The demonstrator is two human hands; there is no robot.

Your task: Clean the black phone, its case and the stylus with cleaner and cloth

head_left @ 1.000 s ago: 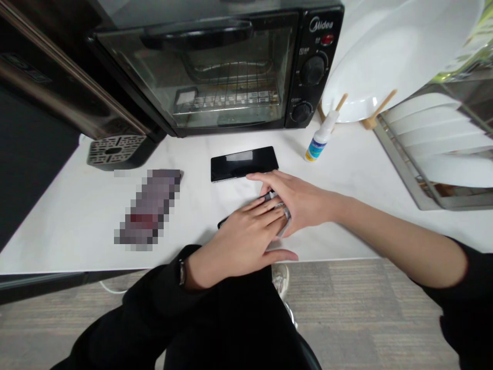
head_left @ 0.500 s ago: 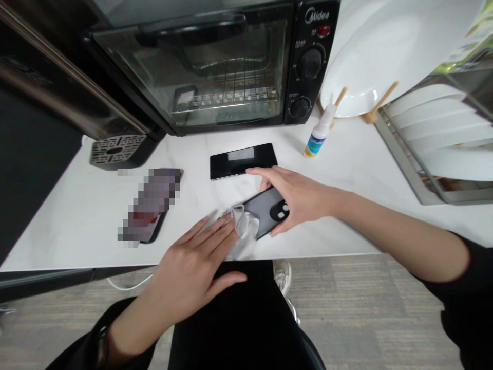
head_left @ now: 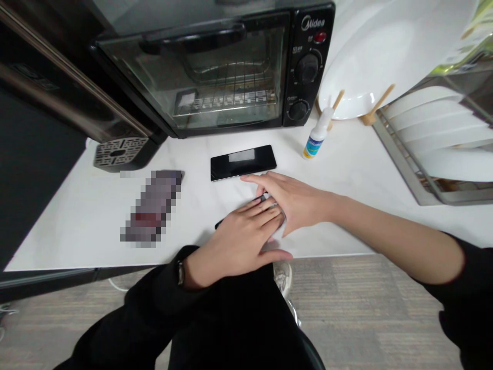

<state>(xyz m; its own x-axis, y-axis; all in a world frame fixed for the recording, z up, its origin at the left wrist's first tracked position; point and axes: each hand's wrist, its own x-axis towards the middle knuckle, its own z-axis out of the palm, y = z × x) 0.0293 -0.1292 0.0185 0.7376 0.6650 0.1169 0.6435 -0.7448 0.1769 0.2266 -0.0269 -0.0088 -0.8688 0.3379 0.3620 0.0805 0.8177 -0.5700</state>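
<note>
My right hand [head_left: 299, 203] holds a dark phone [head_left: 221, 223] at its right end, flat on the white counter [head_left: 88, 216] near the front edge. My left hand [head_left: 241, 240] lies flat across the phone, fingers together, pressing a white cloth [head_left: 280, 226] onto it. Only a corner of the cloth and the phone's left tip show from under the hands. A second black phone [head_left: 242, 162] lies screen up just behind my right fingertips.
A third, blurred phone [head_left: 152, 205] lies to the left. A small white dropper bottle [head_left: 316, 140] stands at the back right. Behind are a black toaster oven [head_left: 231, 67], a drip tray [head_left: 117, 151], a large white plate [head_left: 385, 51] and a dish rack [head_left: 404, 159].
Half a second ago my left hand was pulled back toward the counter's edge with the cloth and the phone's back showed. Now the hand has slid forward over the phone again.
</note>
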